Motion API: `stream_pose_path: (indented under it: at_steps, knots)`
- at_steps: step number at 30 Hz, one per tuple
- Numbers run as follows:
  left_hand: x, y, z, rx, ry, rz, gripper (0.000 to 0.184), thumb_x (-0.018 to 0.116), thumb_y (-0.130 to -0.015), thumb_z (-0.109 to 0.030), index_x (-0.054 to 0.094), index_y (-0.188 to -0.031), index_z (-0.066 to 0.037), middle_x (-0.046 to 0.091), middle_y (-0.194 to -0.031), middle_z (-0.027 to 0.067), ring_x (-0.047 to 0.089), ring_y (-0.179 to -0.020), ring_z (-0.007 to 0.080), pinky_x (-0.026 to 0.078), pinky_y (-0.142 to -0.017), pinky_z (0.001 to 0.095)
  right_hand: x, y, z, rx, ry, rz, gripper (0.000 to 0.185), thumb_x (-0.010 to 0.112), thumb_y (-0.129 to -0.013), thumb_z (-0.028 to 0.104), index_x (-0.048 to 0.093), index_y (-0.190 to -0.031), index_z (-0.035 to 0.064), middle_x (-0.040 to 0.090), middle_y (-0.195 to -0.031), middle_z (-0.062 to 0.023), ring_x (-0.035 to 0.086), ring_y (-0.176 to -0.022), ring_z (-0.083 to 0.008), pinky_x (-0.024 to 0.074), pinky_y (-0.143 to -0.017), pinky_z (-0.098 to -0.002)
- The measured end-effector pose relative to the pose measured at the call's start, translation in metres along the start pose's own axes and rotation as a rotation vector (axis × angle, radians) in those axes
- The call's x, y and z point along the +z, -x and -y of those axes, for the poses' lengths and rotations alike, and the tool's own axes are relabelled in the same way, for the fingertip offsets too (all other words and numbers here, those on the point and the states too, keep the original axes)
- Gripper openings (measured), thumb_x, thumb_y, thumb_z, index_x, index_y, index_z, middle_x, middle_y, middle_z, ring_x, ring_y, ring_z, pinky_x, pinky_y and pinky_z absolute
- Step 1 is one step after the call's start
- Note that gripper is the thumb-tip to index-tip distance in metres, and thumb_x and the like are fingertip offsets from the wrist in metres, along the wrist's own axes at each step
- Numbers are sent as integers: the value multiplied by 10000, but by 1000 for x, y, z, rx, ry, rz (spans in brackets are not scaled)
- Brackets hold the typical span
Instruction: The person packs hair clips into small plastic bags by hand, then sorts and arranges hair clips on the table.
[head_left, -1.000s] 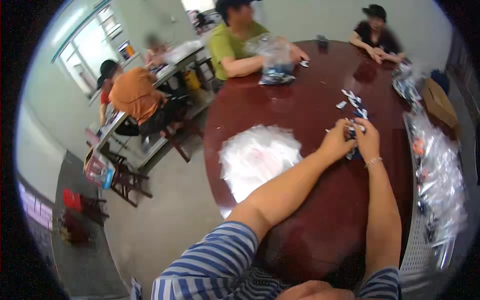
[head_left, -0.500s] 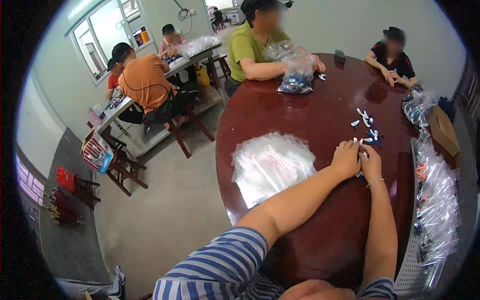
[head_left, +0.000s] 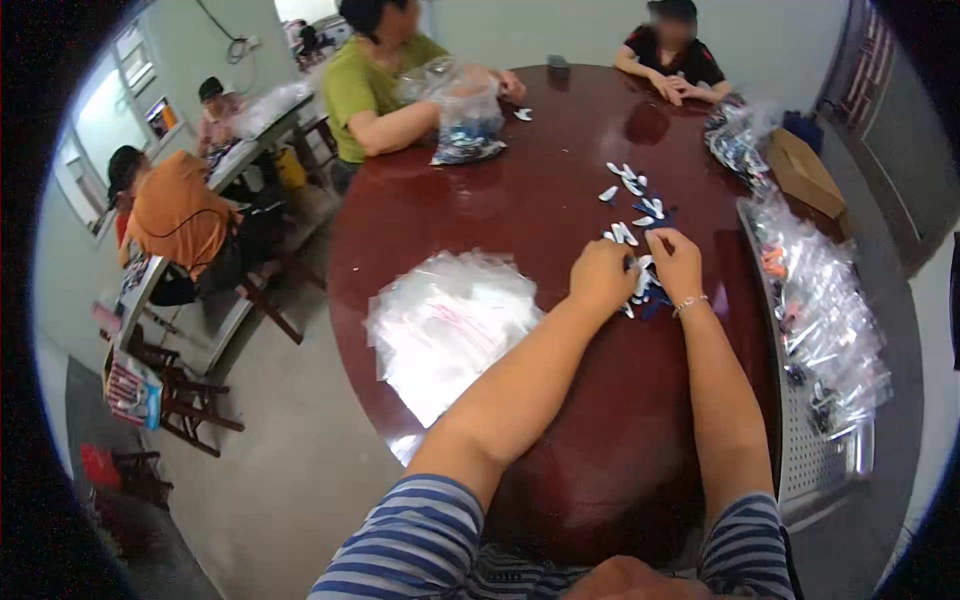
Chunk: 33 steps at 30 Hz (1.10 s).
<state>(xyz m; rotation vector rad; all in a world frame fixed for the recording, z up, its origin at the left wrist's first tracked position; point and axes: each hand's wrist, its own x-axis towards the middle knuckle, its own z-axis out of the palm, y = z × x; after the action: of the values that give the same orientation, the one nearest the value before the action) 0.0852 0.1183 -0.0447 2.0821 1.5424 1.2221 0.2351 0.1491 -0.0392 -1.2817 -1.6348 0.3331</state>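
Note:
Small white and dark blue pieces (head_left: 630,180), slim and curved, lie scattered on the dark red table; their exact kind is too small to tell. My left hand (head_left: 600,275) rests among them with its fingers curled, and a small dark piece (head_left: 630,262) shows at its fingertips. Just to the right, my right hand (head_left: 678,265), with a bracelet at the wrist, has its fingers bent together over more white and blue pieces (head_left: 645,275). Whatever its fingertips hold is hidden. A gap with several pieces in it separates the two hands.
A pile of clear plastic bags (head_left: 450,325) lies left of my arms on the table (head_left: 560,430). Filled bags (head_left: 815,310) lie on a perforated metal tray (head_left: 815,465) at right, near a cardboard box (head_left: 805,175). Across sits a person with a filled bag (head_left: 468,125).
The view has swung right, so everything sits further left. My hands, close together before, have moved apart, uncovering white and blue pieces between them.

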Motion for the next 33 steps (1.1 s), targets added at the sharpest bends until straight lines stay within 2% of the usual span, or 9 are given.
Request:
stream_pose_path:
  at_steps: [6,8,13,19,21,25,28,30,33]
  knots:
    - [3,-5,5,-60,-14,19,351,770,-668,-235,700,-985,-100,591,-1148,104,515,-1100,309,438,-928,407,2,-53,-91,-30,369,-101,417,695,-798,333,636,-1049,5,646,-1040,-183,604,-1012,-312,451,-902,-401]
    - [-1,-5,-2,-72,-77,0,390,775,-654,-240,692,-1011,-106,580,-1170,103,493,-1131,311,421,-944,424,8,-79,-97,171,429,10,597,691,-770,462,595,-1139,3,609,-1130,-204,559,-1085,-357,419,-955,-428]
    - [4,-6,-6,-137,-130,-16,673,795,-628,-268,555,-1225,-70,456,-1340,166,372,-1262,369,339,-1020,482,55,-132,-78,204,483,200,802,616,-769,619,498,-1313,41,504,-1315,-204,449,-1241,-378,364,-1032,-442]
    - [9,-8,-3,-136,-131,8,852,803,-628,-258,391,-1345,-53,385,-1383,225,346,-1282,391,328,-1038,488,97,-140,-40,146,597,354,749,556,-799,640,516,-1317,101,431,-1405,-139,355,-1322,-340,292,-1087,-415]
    - [5,-9,-7,-157,-114,25,875,807,-623,-255,371,-1352,-46,359,-1395,230,341,-1281,394,328,-1038,489,104,-145,-67,-164,574,399,548,570,-872,479,558,-1275,107,488,-1363,-110,444,-1265,-308,350,-1051,-378]
    - [3,-6,-7,-145,-47,-53,871,805,-628,-188,348,-1355,-38,317,-1406,251,315,-1295,402,330,-1038,473,84,-114,-68,-303,223,422,306,576,-896,115,602,-1193,44,598,-1241,-119,598,-1085,-280,457,-931,-326]
    - [-1,-5,-9,-169,-11,-61,879,811,-618,-168,350,-1350,-12,289,-1421,263,300,-1303,406,314,-1055,474,51,-74,-41,-222,33,536,317,552,-910,127,589,-1211,36,610,-1222,-127,591,-1103,-261,449,-935,-323]
    - [6,-3,-8,-141,-60,-105,796,768,-654,-191,382,-1323,2,365,-1362,250,333,-1274,385,322,-1046,456,28,-44,-13,46,-116,629,317,537,-920,137,584,-1213,24,620,-1196,-141,590,-1103,-258,447,-932,-320]
    - [7,-4,0,-68,-125,59,784,748,-678,-220,386,-1341,-9,437,-1326,215,364,-1270,378,309,-1065,455,8,-1,-2,-59,-14,507,252,540,-909,101,612,-1121,-14,656,-1080,-131,609,-972,-177,467,-856,-303]
